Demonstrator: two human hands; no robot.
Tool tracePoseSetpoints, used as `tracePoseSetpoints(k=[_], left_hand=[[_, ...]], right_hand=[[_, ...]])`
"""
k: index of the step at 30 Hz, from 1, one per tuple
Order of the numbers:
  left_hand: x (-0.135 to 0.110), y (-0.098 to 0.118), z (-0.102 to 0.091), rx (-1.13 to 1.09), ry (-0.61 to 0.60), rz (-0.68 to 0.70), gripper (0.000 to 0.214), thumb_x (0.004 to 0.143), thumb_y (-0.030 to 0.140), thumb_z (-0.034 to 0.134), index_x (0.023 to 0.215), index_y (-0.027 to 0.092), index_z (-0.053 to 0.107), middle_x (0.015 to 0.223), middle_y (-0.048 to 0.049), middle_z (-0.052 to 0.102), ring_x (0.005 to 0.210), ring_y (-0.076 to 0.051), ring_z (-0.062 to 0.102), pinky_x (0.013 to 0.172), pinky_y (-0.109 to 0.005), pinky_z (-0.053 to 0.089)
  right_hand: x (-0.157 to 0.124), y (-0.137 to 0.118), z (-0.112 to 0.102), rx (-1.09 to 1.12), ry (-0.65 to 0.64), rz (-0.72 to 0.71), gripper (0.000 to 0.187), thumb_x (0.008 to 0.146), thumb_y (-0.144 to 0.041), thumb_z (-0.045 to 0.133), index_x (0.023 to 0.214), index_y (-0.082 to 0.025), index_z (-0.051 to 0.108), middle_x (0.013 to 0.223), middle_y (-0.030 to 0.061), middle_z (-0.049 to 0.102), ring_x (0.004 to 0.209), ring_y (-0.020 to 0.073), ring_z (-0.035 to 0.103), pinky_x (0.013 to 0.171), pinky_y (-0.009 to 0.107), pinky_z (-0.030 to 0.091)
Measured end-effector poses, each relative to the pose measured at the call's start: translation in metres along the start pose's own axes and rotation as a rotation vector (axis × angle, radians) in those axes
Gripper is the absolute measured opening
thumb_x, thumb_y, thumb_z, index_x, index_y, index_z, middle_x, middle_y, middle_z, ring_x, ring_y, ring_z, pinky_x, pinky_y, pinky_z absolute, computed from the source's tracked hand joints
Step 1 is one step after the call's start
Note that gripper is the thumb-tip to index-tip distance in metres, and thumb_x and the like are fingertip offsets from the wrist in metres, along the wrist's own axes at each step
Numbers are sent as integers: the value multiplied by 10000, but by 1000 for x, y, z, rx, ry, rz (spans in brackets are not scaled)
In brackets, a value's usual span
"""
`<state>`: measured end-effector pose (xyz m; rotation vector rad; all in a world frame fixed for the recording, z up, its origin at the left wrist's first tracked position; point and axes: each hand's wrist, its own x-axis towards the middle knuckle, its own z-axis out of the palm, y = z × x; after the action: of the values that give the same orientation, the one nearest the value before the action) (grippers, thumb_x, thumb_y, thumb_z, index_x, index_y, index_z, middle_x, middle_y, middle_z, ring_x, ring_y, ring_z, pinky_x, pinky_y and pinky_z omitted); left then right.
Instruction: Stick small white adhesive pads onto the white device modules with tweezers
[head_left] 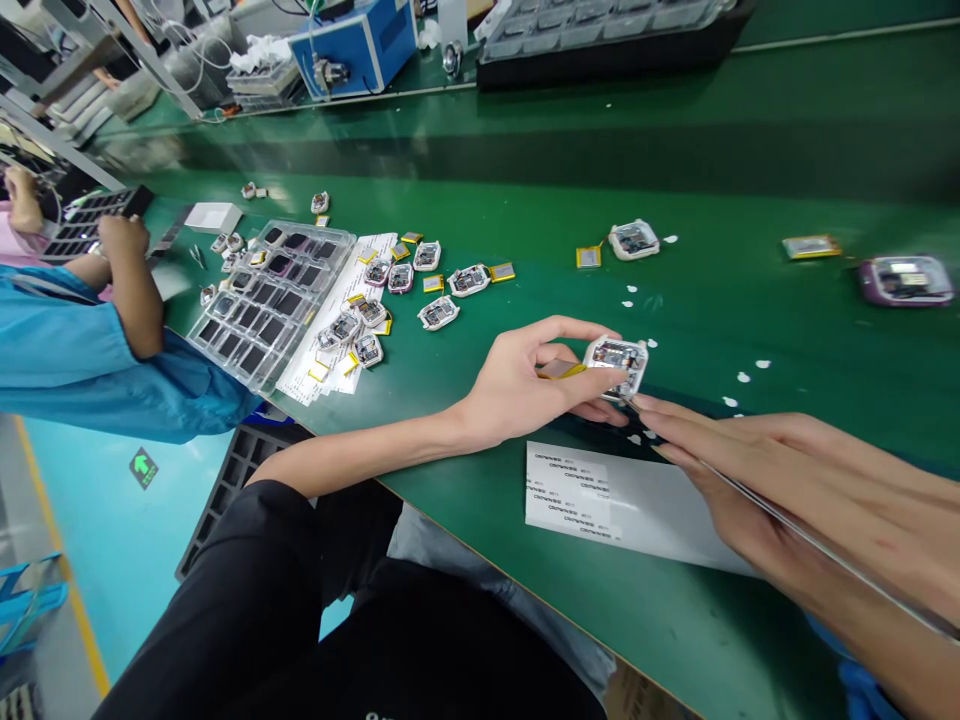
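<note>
Fingers (592,385) of the left hand (525,385) pinch a small white-cased electronic module (619,362) just above the green table (480,220), while the right hand (757,470), closed on slim tweezers (787,525), aims their tip at its near edge.

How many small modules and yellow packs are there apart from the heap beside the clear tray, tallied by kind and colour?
White-framed modules: 2, one in the left hand
Purple-framed module: 1
Yellow packs: 3, one in that hand
Total: 6
</note>
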<state>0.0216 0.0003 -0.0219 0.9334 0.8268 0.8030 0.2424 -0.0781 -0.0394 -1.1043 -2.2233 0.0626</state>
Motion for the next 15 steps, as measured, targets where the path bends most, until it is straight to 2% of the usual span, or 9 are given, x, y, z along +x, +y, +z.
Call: tracePoseSetpoints(k=[3,5,8,11,15], left_hand=[[0,0,0,20,10,-14,466,741,300,929,1074,181,625,686,66,680,666,-158,774,691,-276,654],[1,2,-1,19,8,-21,472,735,309,931,1057,185,609,711,65,689,683,-161,781,716,-290,660],[2,7,-1,8,16,-27,554,648,341,983,1014,182,598,769,57,723,697,-151,780,774,-314,669],[2,9,-2,-10,-2,-39,575,566,336,1016,946,151,627,795,37,747,696,-132,773,828,-326,669],[5,7,-6,28,-11,-26,542,581,344,1014,933,126,664,777,13,754,681,-135,767,814,-329,663]], right_hand=[[10,-8,-4,44,68,-49,621,1020,-138,573,1589,-364,475,1283,-25,771,1040,166,751,939,356,637],[12,-11,-9,18,73,-36,600,1009,-127,600,1558,-356,524,1247,-15,784,1011,166,752,904,341,629],[13,-9,-14,-83,72,-49,645,977,-146,673,1564,-362,516,1180,-22,802,916,182,743,805,342,610],[14,-4,-13,-162,176,-156,621,992,-157,651,1577,-307,509,1215,-1,793,867,189,733,758,345,600],[23,-5,-13,-243,199,-211,874,875,-48,765,1640,-276,408,1162,0,803,778,168,721,735,313,592]])
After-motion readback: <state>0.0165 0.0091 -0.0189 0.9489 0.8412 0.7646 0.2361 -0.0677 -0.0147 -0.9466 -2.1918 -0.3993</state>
